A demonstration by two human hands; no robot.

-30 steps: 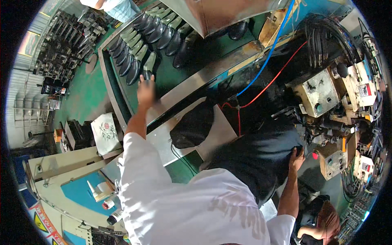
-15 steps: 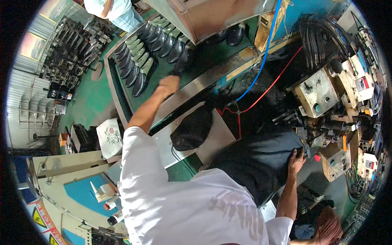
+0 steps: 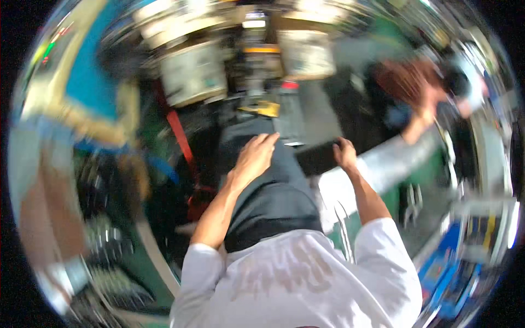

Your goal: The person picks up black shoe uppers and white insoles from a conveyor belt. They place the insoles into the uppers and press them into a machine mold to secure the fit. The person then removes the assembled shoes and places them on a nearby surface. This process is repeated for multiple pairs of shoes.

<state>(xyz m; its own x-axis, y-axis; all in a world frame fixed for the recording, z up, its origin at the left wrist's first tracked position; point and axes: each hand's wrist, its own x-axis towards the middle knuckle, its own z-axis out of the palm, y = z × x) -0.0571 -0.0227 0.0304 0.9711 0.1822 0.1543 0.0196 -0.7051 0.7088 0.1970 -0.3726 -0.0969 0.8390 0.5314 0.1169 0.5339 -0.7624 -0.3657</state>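
Most of the view is smeared with motion blur, so the machinery [image 3: 191, 71] along the top edge reads only as pale boxes, a yellow patch and a red hose [image 3: 178, 131], none of it sharp enough to identify. A teal panel [image 3: 93, 76] fills the upper left, and green floor [image 3: 432, 180] shows at the right beside a grey tabletop [image 3: 394, 161] that runs diagonally. Another person [image 3: 421, 87] sits blurred at the upper right, only a raised forearm clear. The wearer's white shirt [image 3: 301, 279] and dark trousers [image 3: 268, 191] fill the centre.

The left hand [image 3: 254, 158] lies flat on the thigh, fingers extended, its grip loose and holding nothing. The right hand [image 3: 345, 153] closes its grip on a dark flat object [image 3: 318, 157], held just above the lap at the tabletop's near edge; what that object is cannot be told.
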